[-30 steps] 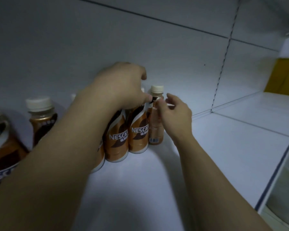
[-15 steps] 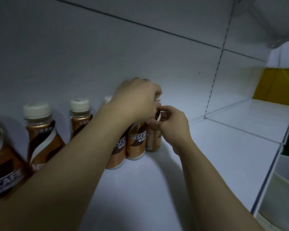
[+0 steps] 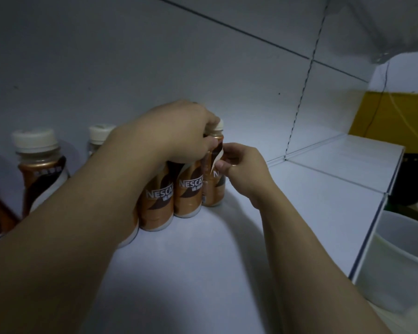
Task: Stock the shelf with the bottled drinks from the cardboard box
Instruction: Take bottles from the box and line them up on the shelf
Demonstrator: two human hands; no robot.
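A person stocks a white shelf (image 3: 263, 237) with bottled coffee drinks, both bare arms reaching in toward the back panel. The left hand (image 3: 179, 133) is cupped down over the caps of the cluster, fingers closed round the tops, while the right hand (image 3: 241, 169) pinches the label side of the rightmost bottle (image 3: 215, 189), thumb and fingers together on it, apparently nudging it square with its neighbours. That bottle stands upright, touching the next bottle (image 3: 188, 196) in line; another (image 3: 156, 208) sits just in front and to the left. Further left, two more capped bottles (image 3: 40, 169) stand against the back wall, and part of another shows at the frame's edge.

By the look of it the job is part-way through: one end of the shelf is filling, but the long stretch to the right lies bare. The cardboard box is out of sight, so how many bottles remain cannot be told. A pale bin (image 3: 401, 261) stands below the shelf's right end.
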